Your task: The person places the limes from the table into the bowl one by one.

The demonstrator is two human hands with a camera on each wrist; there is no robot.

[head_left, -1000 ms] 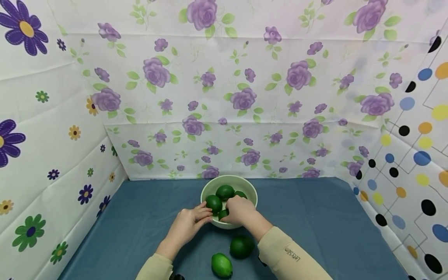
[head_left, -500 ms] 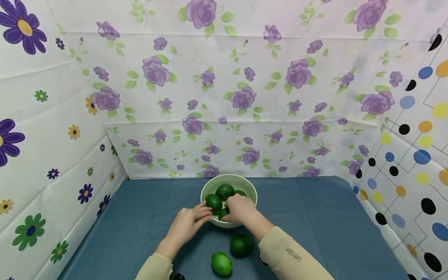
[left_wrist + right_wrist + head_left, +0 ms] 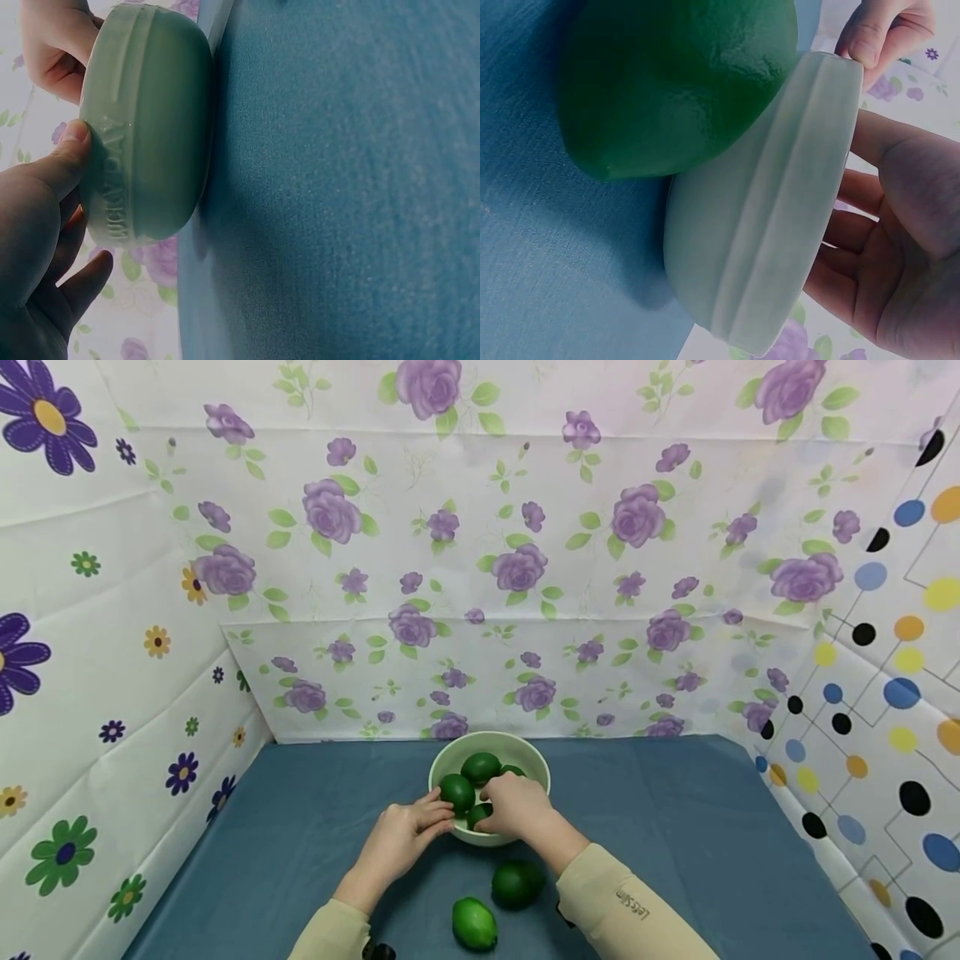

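Note:
A pale green bowl [image 3: 534, 760] with raised lettering on its side, seen in the left wrist view, stands near the back of the table. Inside lie several dark green limes, one at the back [image 3: 481, 768] and one at the left [image 3: 457, 793]. My left hand [image 3: 401, 839] pinches the bowl's left rim between thumb and fingers. Reaching over the front right rim, my right hand [image 3: 517, 810] has its thumb and fingers around a lime [image 3: 480, 815] in the bowl, partly hidden by the hand. The right wrist view shows those fingers going into the bowl.
Before the bowl, a large dark green fruit [image 3: 518, 885] and a brighter green lime [image 3: 474, 924] lie on the blue tablecloth [image 3: 660, 827]. Flowered cloth [image 3: 480, 677] hangs behind the table; patterned cloths close both sides. A small black object [image 3: 382, 952] shows beside the left sleeve.
The head view has shifted very slightly. Both hands keep their places at the bowl, with the right hand making at most a tiny movement; the fruits stay put.

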